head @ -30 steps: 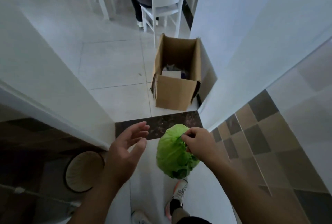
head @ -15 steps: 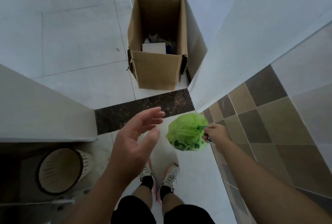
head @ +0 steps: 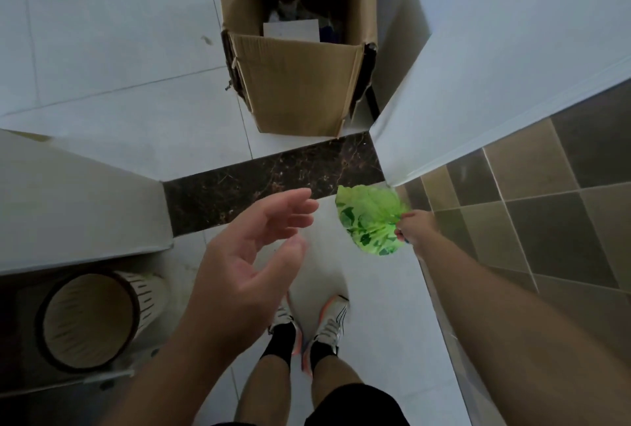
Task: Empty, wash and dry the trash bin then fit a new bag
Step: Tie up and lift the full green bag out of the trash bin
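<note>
Down by the person's feet on the left, the trash bin (head: 90,318) stands on the floor with nothing inside. It looks light and stiff, so its rim would be a good place to grab it. The left hand (head: 244,255) is held out, loose and holding nothing. The right hand (head: 415,227) pinches the top of a small green bag (head: 370,219), which hangs soft and crinkly. Farther off, a cardboard box (head: 300,80) with some rubbish in it waits past the dark doorstep (head: 273,183).
</note>
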